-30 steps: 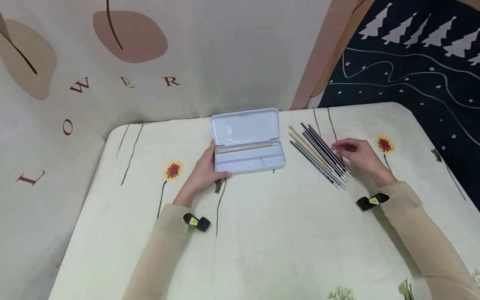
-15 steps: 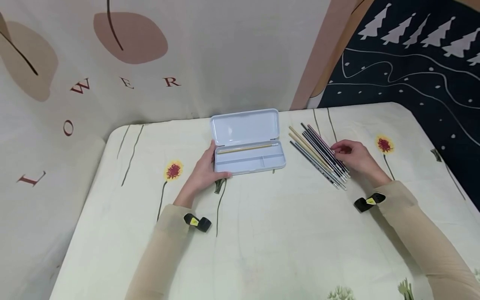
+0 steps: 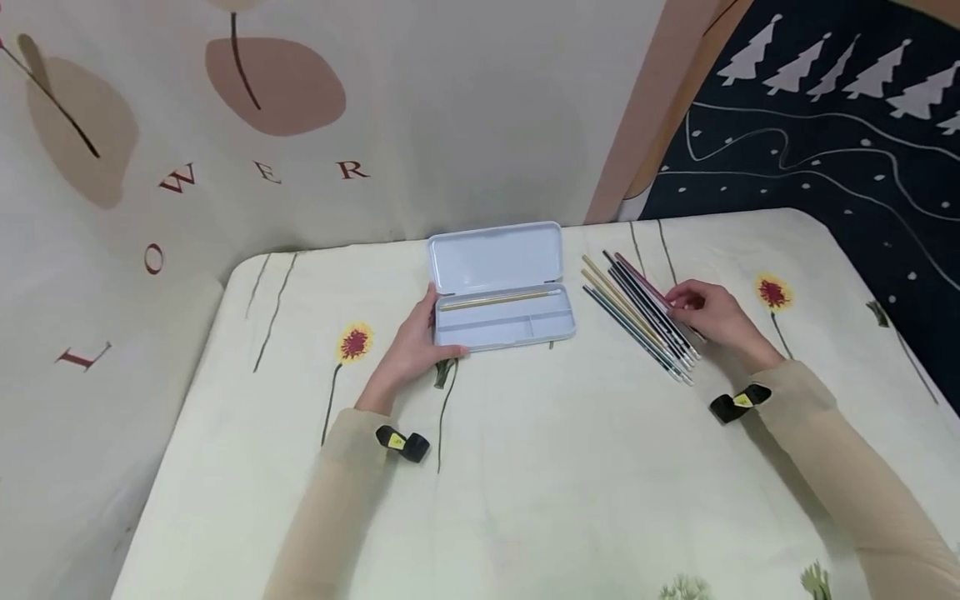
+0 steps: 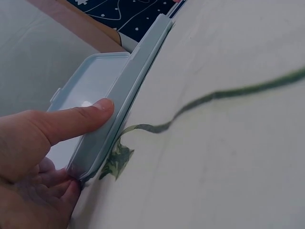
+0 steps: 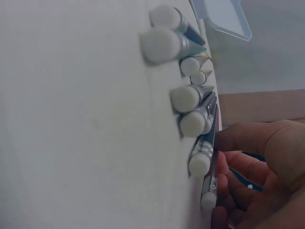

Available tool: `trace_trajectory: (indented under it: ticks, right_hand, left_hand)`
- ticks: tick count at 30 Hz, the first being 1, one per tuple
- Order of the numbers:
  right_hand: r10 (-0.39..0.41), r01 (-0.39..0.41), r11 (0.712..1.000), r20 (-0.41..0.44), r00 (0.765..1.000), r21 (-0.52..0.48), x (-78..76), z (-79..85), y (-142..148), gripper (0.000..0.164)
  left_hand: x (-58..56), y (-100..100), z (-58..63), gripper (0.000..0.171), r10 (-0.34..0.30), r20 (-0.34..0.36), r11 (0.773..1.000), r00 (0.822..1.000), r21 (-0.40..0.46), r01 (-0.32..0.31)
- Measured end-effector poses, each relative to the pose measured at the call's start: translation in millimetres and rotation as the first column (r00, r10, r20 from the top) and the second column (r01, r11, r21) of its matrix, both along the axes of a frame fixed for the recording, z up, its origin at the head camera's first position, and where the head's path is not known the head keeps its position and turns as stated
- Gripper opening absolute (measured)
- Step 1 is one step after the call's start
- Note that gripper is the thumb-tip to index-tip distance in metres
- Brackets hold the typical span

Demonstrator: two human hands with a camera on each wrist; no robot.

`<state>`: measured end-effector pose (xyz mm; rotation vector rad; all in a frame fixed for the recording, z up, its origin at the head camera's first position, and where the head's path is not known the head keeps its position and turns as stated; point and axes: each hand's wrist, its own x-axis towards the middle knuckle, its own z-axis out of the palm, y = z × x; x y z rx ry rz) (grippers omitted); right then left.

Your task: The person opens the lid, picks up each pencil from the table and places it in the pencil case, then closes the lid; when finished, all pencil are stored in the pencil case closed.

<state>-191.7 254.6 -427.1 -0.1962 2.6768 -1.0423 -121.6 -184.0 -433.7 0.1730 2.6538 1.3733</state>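
Pink pencil newly angled in grip

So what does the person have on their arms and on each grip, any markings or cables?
Left sleeve and right sleeve are long, plain beige. At their ends sit small black devices, left camera and right camera, each with a yellow label too small to read. No cables show. Left grip and right grip wear no gloves.
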Motion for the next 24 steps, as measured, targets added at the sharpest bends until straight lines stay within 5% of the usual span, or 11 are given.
trace_trajectory:
  ticks: [14,24]
  right_hand:
    - [-0.112,0.116,0.990,0.051,0.992,-0.082,-4.6,-5.2,2,0.031]
    - [-0.212,0.216,0.963,0.044,0.976,-0.160,-1.0,1.3,0,0.033]
  left_hand:
    - [-1.5,-2,-4.1,0.116,-0.009,-0.016,1.000,1.000,0.004,0.009]
    - [-2.5,1,1.9,0.118,-0.011,0.045,0.999,0.999,-0.043,0.013]
